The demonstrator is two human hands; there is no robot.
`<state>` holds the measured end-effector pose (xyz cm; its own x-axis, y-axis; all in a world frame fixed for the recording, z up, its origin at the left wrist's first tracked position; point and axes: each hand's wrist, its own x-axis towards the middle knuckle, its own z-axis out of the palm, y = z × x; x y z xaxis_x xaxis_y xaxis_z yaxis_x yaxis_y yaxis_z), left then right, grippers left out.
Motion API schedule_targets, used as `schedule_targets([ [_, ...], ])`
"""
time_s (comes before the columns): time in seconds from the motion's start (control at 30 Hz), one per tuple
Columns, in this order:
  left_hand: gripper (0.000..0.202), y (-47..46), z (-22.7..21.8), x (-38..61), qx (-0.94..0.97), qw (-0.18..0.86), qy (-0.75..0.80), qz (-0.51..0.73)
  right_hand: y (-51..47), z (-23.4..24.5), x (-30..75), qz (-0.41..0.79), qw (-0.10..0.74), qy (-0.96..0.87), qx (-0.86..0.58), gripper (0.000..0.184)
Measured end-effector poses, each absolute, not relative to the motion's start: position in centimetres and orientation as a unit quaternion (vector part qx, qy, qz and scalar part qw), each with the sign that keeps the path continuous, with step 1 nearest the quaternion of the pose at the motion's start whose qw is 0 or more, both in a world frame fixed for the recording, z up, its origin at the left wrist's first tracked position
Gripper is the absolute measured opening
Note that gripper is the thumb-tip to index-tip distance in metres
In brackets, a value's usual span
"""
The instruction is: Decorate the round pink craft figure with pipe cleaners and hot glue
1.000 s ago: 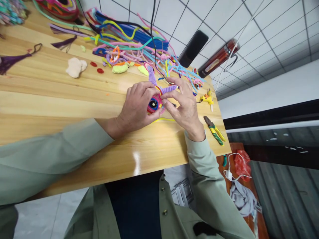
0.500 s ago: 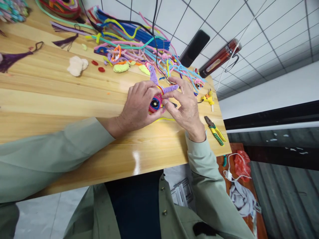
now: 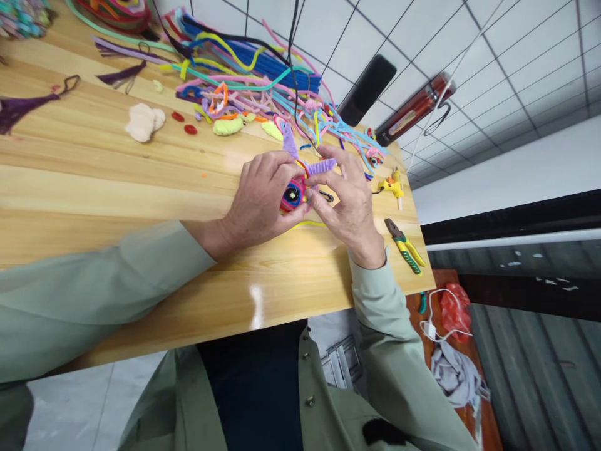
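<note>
My left hand (image 3: 260, 199) is wrapped round a small pipe-cleaner figure (image 3: 292, 195), fingers over its top and thumb below. Pink, blue and black rings coil round a pale centre on its front. Two lavender wound points (image 3: 290, 141) stick out of it, one up and one to the right. At its right side my right hand (image 3: 345, 197) pinches the edge with thumb and index finger, the other fingers raised. What lies between those fingertips is too small to make out. A thin yellow strand (image 3: 310, 223) runs beneath my hands, and a dark clip-like piece (image 3: 326, 196) shows behind the right thumb.
Heaped pipe cleaners (image 3: 253, 59) lie along the tiled wall, with a black phone (image 3: 367, 91) and a red-brown flask (image 3: 416, 109) beside them. A yellow glue gun (image 3: 393, 186) and pliers (image 3: 404, 245) rest at the right. Purple tassels (image 3: 30, 111) and cream pieces (image 3: 142, 122) lie left.
Both hands keep their hold on the figure with hardly any movement. The view has shifted very slightly, and the dark clip-like piece shows a little more.
</note>
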<state>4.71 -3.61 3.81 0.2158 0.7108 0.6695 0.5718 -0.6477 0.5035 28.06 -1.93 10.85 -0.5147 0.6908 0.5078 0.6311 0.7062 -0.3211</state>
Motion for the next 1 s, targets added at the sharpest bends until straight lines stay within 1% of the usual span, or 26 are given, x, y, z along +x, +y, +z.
schedule_targets([
  [0.13,0.042,-3.8,4.2,4.8,0.77,0.105,0.428,0.462,-2.2,10.9,27.9,0.032,0.304,-0.864,-0.4,0.013],
  [0.3,0.04,-3.9,4.5,4.8,0.769,0.111,0.437,0.453,-2.4,11.2,28.0,0.072,0.3,-0.865,-0.397,0.014],
  [0.5,0.04,-3.9,4.5,4.9,0.769,0.07,0.427,0.47,-2.5,11.3,28.0,0.097,0.274,-0.855,-0.43,0.02],
  [0.6,0.038,-3.8,4.3,4.9,0.769,0.093,0.429,0.464,-2.6,11.3,27.9,0.092,0.28,-0.857,-0.422,0.017],
  [0.67,0.042,-3.6,4.0,4.9,0.771,0.106,0.424,0.463,-2.7,11.4,27.8,0.079,0.288,-0.86,-0.414,0.017],
  [0.77,0.047,-3.3,3.6,5.0,0.774,0.096,0.411,0.471,-2.8,11.4,27.5,0.054,0.289,-0.86,-0.417,0.017],
  [0.87,0.046,-3.1,3.2,5.0,0.773,0.095,0.408,0.477,-2.9,11.4,27.2,0.039,0.293,-0.86,-0.416,0.017],
  [1.0,0.047,-3.2,3.3,4.9,0.776,0.101,0.402,0.476,-3.0,11.3,27.0,0.023,0.302,-0.862,-0.406,0.022],
])
